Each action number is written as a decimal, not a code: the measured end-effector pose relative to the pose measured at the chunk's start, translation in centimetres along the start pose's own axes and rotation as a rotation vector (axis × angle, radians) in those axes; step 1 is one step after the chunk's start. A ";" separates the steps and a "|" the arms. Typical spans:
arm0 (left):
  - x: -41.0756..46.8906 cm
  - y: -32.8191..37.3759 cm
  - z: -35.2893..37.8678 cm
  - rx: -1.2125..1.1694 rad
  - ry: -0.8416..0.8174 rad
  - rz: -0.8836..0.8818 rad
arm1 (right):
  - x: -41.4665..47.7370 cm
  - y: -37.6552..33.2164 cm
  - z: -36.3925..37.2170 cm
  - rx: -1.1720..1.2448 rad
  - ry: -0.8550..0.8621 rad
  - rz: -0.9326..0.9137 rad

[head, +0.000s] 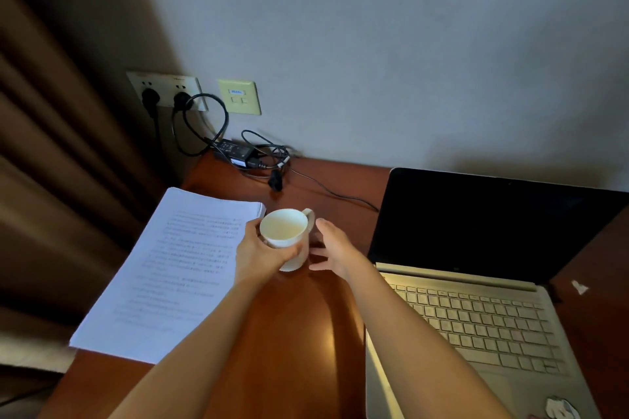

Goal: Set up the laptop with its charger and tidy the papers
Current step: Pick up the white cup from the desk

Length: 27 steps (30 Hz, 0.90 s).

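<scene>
Hands meet over a wooden desk (299, 333): the left hand (262, 248) curls its fingers round a white mug (286, 231), thumb on the near rim, while the right hand (335, 247) hovers just beside the cup with fingers spread and loose, holding nothing. Both forearms reach forward from the lower edge of the view. The stack of papers (170, 269) lies squared just left of the gripping hand, its far corner near the mug. The laptop (476, 282) stands open to the right of the free hand, screen dark. The charger brick (235, 150) sits well behind the hands against the wall, plugged into the wall socket (166, 90); its thin cable (333, 192) trails across the desk toward the laptop's left edge, though whether it is connected there cannot be told.
</scene>
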State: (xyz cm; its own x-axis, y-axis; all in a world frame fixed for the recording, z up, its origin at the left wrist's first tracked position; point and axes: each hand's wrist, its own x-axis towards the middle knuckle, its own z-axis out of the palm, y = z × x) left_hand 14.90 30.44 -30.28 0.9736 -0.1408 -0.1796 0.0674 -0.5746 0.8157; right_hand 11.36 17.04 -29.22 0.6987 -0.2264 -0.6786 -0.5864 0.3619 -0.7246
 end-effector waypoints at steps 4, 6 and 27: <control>-0.7 -0.6 -1.0 0.010 -0.097 0.130 | -0.6 0.8 0.7 0.172 -0.013 0.042; -1.1 -0.5 -1.4 -0.010 -0.150 0.186 | -1.0 1.6 0.9 0.230 0.002 0.048; -8.0 7.6 3.6 0.043 -0.817 0.652 | -11.7 7.2 -7.5 0.620 0.682 -0.263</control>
State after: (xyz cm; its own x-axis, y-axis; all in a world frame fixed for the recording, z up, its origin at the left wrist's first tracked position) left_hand 6.85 24.27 -24.59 0.3734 -0.9268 -0.0416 -0.4414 -0.2170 0.8707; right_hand -4.13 15.46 -27.36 0.2731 -0.7756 -0.5691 0.0128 0.5944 -0.8040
